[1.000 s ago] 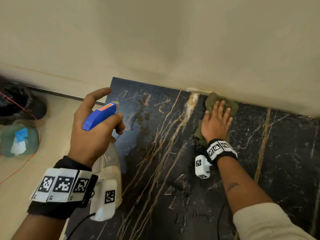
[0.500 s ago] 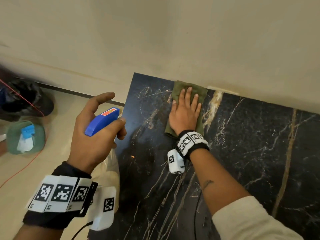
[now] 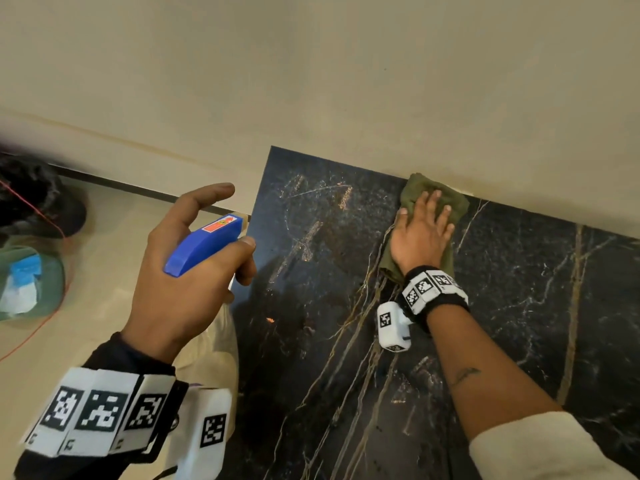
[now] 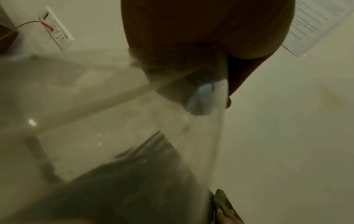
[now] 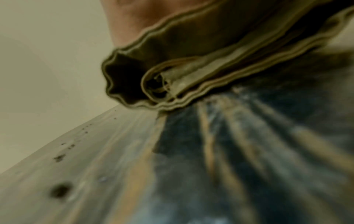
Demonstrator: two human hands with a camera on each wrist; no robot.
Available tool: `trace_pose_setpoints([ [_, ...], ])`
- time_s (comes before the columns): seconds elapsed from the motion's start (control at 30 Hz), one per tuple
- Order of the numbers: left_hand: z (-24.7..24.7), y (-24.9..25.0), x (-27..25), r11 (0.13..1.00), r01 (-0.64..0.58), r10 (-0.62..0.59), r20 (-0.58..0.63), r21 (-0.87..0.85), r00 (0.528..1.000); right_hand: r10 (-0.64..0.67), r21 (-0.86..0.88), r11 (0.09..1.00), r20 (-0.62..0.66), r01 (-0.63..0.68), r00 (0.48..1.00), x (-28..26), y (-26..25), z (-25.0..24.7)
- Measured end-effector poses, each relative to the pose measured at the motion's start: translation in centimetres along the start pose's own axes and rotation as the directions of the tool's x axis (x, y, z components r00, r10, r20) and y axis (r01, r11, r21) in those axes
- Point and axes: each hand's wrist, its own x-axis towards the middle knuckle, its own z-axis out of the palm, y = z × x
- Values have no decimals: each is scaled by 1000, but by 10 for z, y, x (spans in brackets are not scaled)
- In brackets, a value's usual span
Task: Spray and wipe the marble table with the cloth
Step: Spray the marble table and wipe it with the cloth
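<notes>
The black marble table with gold veins fills the right half of the head view. An olive green cloth lies on it against the wall. My right hand presses flat on the cloth with straight fingers. The right wrist view shows the cloth folded in layers on the table. My left hand grips a spray bottle by its blue head, beyond the table's left edge, with the index finger raised. The bottle's clear body fills the left wrist view, where the cloth shows at the bottom.
A beige wall runs along the table's far edge. Left of the table is beige floor with a dark object, a green bundle with blue tape and a red cord. A wall socket has a red cable plugged in.
My right hand slid the cloth left toward the table's far corner, then back to the right along the wall. The left hand keeps the bottle in much the same place.
</notes>
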Motion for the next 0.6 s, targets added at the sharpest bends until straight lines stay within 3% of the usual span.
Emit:
trace_pose_setpoints([
  [0.17,-7,9,-4,1000,-11,10,29,29,1000,-183,-9,983,47,184,982,-17,-67,19],
  [0.27,-14,16,-4,999,-9,8,25,38,1000,-231,-10,973,75,233,970,-18,-79,22],
  [0.4,-28,19,-2,998,-2,2,5,59,1000,-281,-28,958,97,285,955,-12,-48,9],
  [0.6,-54,15,4,993,-19,17,17,117,1000,-160,-4,987,102,161,982,-4,8,-10],
])
